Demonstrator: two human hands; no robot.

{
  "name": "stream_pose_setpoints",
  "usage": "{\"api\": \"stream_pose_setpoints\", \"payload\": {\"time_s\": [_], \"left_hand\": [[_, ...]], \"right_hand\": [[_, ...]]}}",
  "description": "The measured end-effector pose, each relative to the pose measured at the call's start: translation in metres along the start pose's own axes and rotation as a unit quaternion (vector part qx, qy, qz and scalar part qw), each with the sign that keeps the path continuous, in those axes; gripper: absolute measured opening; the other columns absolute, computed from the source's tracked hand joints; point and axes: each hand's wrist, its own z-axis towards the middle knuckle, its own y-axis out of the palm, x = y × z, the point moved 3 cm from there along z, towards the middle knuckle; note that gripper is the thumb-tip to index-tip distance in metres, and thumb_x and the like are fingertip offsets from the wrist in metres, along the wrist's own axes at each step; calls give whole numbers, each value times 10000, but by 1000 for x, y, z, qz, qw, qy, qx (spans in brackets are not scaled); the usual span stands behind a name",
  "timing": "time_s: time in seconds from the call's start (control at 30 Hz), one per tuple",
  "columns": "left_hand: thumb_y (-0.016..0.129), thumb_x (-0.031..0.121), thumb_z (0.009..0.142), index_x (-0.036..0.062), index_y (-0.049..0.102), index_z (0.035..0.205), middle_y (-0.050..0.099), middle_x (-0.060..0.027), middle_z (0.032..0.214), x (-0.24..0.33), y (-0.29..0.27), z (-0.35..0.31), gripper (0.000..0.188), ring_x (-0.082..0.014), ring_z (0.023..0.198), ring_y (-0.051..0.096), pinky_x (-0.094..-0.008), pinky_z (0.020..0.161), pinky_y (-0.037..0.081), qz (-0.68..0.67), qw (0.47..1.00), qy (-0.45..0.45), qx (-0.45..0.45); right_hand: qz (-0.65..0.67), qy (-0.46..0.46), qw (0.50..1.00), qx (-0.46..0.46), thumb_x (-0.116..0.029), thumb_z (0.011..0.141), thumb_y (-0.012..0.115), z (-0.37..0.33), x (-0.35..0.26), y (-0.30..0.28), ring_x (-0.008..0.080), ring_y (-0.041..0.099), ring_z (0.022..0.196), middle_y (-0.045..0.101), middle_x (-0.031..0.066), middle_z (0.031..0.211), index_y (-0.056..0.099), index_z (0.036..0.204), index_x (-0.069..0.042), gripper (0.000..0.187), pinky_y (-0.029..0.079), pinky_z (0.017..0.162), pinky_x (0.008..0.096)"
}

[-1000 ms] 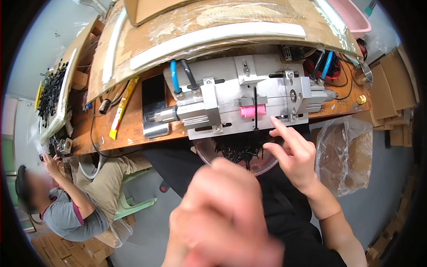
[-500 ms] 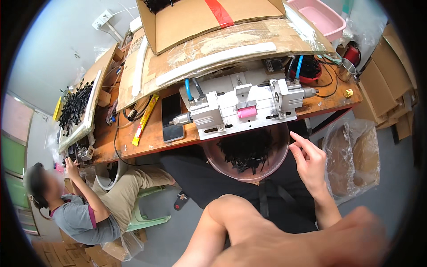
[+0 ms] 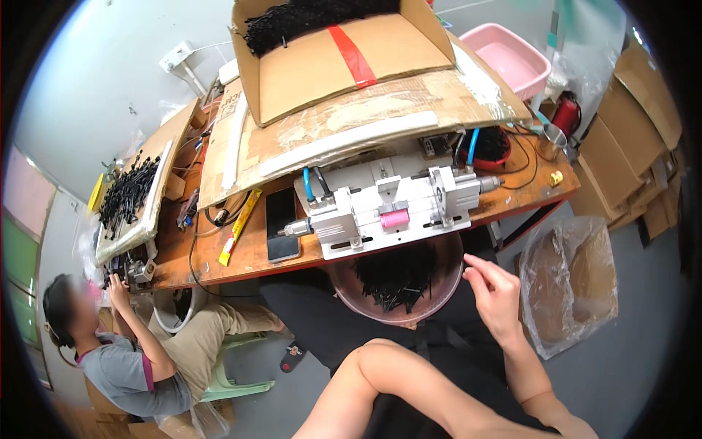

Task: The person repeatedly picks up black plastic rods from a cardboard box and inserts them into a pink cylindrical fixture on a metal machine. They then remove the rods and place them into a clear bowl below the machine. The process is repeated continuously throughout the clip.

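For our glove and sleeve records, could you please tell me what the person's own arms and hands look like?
The right hand is bare, with no glove or wristband showing, and the right forearm shows no sleeve. The visible part of the left arm is uncovered; the left hand is out of view. Black cloth clothing shows between the arms.

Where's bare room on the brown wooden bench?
Bare wood between silver metal fixture and small gold-coloured object; more front-left of the long yellow packet, crossed by a thin black cable. Crowded: around the round red bowl.
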Motion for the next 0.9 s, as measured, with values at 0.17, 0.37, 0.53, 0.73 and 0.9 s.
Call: {"api": "stream_pose_setpoints", "payload": {"time_s": [0.17, 0.37, 0.53, 0.73, 0.9], "left_hand": [[482, 185, 1018, -48, 673, 1086, 691, -175, 1095, 22, -6, 0, 309, -372, 994, 652, -422, 865, 528, 88, 994, -25, 54], [462, 323, 1032, 15, 672, 934, 717, -112, 992, 46, 22, 32, 385, -238, 866, 653, -313, 832, 514, -217, 706, 498, 454], [516, 387, 1009, 24, 686, 1128, 662, -114, 1072, 82, 40, -1, 418, -268, 895, 622, -362, 782, 532, 40, 758, 609, 230], [296, 259, 1085, 29, 707, 1099, 673, -55, 1220, 169, 8, -51, 470, -117, 1170, 587, -277, 1088, 394, 240, 884, 385, 110], [468, 290, 1023, 35, 674, 904, 671, -63, 986, 167, -19, -87, 349, -133, 966, 599, -260, 919, 423, 301, 857, 268, 321]], "right_hand": [[16, -5, 999, -29, -82, 867, 715, -4, -3, 8, 224, 648, 607, 700, 152, 801, 722, 1021, -3, 173, 499, 558, 310], [9, 47, 998, -49, -67, 876, 703, -4, 24, 11, 177, 709, 687, 725, 144, 821, 728, 1027, -3, 166, 535, 592, 269], [-131, -19, 970, -205, -181, 874, 683, -15, 64, 64, 307, 689, 761, 710, 128, 825, 724, 912, -42, 150, 551, 677, 380], [-285, -156, 877, -354, -272, 838, 684, -75, 143, 109, 281, 593, 861, 630, 98, 822, 664, 743, -61, 233, 472, 800, 414], [-237, -201, 836, -451, -297, 878, 647, -79, 158, 111, 291, 610, 906, 628, 107, 863, 673, 878, -60, 239, 464, 899, 406]]}}
